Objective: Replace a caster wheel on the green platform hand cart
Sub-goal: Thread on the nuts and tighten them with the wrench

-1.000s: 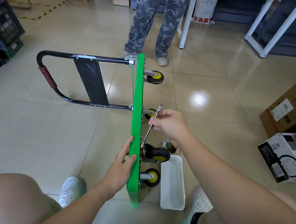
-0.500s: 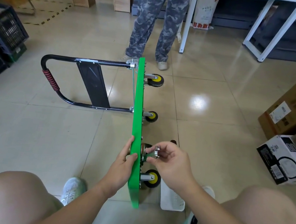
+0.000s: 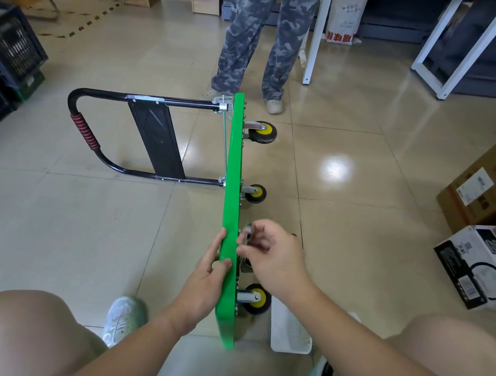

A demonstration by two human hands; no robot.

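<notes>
The flat green cart (image 3: 234, 167) stands on edge on shiny tan tiles (image 3: 77, 228). The left hand (image 3: 206, 277) grips its rim. Beside it, the right hand (image 3: 275, 260) pinches a small metal piece (image 3: 246, 235).

The platform (image 3: 232, 185) is standing on edge at centre, its handle (image 3: 145, 99) lying leftward, casters (image 3: 265, 132) (three showing) pointing right, a tray (image 3: 290, 332) lying lower right, boxes (image 3: 492, 188) sitting at the right edge.

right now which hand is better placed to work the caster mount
Right. The right hand pinches a small metal part on the wheel side, while the left hand grips the edge of the green platform, steadying it.
</notes>
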